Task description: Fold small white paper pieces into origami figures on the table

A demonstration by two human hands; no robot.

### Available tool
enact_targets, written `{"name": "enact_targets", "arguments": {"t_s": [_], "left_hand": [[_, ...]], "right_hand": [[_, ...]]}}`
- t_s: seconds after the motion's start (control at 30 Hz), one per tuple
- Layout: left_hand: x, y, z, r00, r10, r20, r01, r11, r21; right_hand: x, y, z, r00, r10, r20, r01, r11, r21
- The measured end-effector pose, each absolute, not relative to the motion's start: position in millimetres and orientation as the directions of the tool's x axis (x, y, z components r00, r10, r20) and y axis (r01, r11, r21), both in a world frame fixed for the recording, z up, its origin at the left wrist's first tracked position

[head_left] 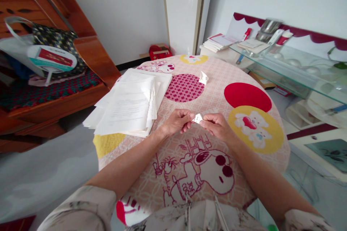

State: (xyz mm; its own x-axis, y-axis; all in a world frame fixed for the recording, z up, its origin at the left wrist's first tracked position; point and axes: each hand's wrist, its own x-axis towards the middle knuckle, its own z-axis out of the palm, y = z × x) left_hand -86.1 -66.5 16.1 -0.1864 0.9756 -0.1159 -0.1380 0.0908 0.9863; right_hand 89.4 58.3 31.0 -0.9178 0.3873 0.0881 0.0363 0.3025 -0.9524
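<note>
Between both hands, above the middle of the table, is a small folded piece of white paper (pixel 197 118) with dark marks printed on it. My left hand (pixel 179 120) pinches its left side between thumb and fingers. On the right side, my right hand (pixel 217 125) grips it the same way. Farther back on the cloth stands another small folded white paper (pixel 203 78), apart from both hands. To the left of my left hand lies an uneven stack of paper sheets (pixel 130 104), the top ones with faint printed text.
A patterned tablecloth (pixel 187 166) covers the round table. On the right stands a glass shelf (pixel 298 72) with metal containers (pixel 271 26) and a pile of papers (pixel 220 40) near it. A wooden bench (pixel 92 57) at the left holds a bag and a hand fan (pixel 52 59).
</note>
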Motion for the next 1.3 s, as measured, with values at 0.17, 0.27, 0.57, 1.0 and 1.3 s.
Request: {"name": "enact_targets", "arguments": {"t_s": [0.17,0.27,0.57,1.0,1.3], "left_hand": [[-86,-66,15,-0.203,0.972,-0.121,-0.207,0.078,0.975],[-86,-64,15,-0.214,0.969,-0.123,-0.282,0.059,0.958],[-87,-64,12,-0.207,0.970,-0.129,-0.359,0.048,0.932],[-90,-64,14,-0.232,0.968,-0.098,-0.340,0.014,0.940],[-89,-64,11,-0.293,0.952,-0.091,-0.298,0.000,0.954]], "right_hand": [[89,53,31,-0.892,0.428,0.145,0.050,0.413,-0.909],[86,50,27,-0.847,0.454,0.278,0.060,0.599,-0.798],[81,49,10,-0.814,0.367,0.450,0.055,0.820,-0.570],[84,50,12,-0.832,0.413,0.370,0.079,0.749,-0.658],[85,51,14,-0.809,0.499,0.312,0.125,0.663,-0.738]]}}
